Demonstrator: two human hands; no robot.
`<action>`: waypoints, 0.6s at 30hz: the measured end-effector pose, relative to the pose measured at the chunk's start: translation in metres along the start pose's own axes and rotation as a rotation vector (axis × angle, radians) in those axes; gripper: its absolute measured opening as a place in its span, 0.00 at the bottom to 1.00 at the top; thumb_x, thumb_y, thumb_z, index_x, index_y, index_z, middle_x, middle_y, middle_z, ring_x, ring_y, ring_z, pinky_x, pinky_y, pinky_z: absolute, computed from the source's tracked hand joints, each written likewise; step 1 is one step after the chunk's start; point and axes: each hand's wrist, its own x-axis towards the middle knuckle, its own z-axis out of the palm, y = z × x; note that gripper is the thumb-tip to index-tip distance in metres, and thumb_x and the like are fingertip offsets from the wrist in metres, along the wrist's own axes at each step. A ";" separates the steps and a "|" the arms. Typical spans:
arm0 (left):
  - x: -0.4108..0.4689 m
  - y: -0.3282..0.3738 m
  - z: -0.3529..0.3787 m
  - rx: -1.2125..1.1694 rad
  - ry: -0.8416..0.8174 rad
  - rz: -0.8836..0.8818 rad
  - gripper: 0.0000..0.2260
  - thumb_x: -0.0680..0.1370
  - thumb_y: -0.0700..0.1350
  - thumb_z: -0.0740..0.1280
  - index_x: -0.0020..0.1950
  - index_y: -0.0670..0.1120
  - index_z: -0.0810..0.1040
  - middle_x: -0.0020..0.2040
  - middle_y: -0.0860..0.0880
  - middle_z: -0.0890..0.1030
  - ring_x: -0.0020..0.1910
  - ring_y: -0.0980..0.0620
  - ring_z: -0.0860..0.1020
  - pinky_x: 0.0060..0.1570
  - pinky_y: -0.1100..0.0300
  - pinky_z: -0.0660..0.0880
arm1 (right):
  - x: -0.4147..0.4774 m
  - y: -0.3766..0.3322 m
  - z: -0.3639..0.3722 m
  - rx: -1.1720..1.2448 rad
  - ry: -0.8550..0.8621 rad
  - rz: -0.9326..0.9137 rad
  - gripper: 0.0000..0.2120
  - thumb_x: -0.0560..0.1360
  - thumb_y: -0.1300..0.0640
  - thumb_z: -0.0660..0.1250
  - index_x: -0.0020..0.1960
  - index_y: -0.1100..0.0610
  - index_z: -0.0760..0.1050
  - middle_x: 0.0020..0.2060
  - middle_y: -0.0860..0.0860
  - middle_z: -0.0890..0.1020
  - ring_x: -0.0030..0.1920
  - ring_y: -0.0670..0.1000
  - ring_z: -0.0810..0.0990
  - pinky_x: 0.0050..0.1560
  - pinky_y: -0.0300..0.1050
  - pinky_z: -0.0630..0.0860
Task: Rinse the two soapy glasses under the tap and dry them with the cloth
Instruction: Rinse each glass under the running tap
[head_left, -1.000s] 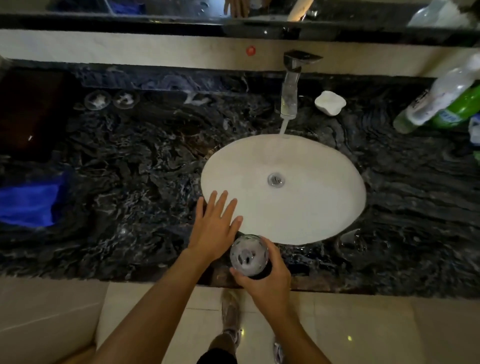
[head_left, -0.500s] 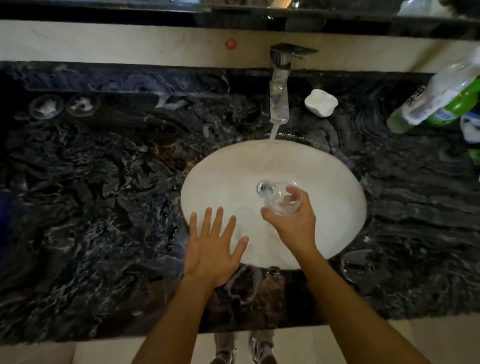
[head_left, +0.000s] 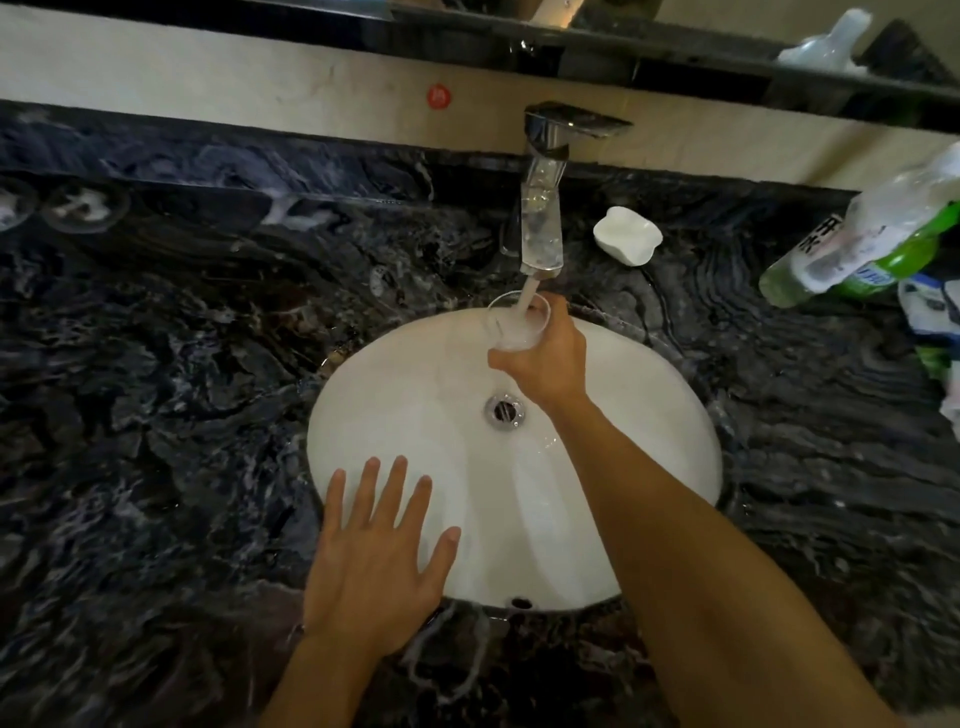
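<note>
It is dim here. My white sink (head_left: 415, 395) is the brightest thing. The dark counter (head_left: 156, 415) shows only small wet glints, and the tap (head_left: 543, 223) shines a bit. The edges bend and blur, like the bottles (head_left: 852, 244) on the right. Everything looks a little soft.

Polished dark veined stone for the counter (head_left: 156, 415), wet and shiny. Smooth, glossy white ceramic in the basin (head_left: 415, 395) and dish (head_left: 627, 235). Bright chromed metal on the tap (head_left: 543, 218) and drain (head_left: 505, 412). Clear, smooth glass (head_left: 511, 327), cloudy inside. Thin clear and green plastic in the bottles (head_left: 852, 249).
</note>
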 end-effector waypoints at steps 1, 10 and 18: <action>0.000 0.000 0.000 0.000 -0.004 -0.001 0.31 0.82 0.66 0.49 0.74 0.49 0.75 0.77 0.43 0.70 0.79 0.39 0.65 0.77 0.34 0.55 | -0.001 0.003 0.002 -0.002 0.003 -0.013 0.39 0.59 0.57 0.83 0.66 0.56 0.71 0.54 0.49 0.78 0.52 0.52 0.78 0.50 0.42 0.74; -0.001 -0.001 0.000 -0.026 -0.017 -0.009 0.34 0.81 0.68 0.48 0.74 0.48 0.76 0.77 0.43 0.71 0.78 0.40 0.66 0.77 0.35 0.55 | -0.004 0.003 -0.003 -0.012 0.053 -0.091 0.39 0.59 0.57 0.84 0.65 0.56 0.71 0.53 0.48 0.79 0.52 0.50 0.78 0.50 0.40 0.73; 0.001 -0.001 0.000 -0.034 -0.013 -0.016 0.33 0.81 0.68 0.51 0.71 0.47 0.79 0.74 0.43 0.75 0.76 0.41 0.70 0.75 0.34 0.59 | -0.007 0.000 0.009 -0.014 0.166 -0.114 0.41 0.60 0.53 0.84 0.68 0.55 0.70 0.59 0.52 0.81 0.58 0.55 0.79 0.56 0.50 0.77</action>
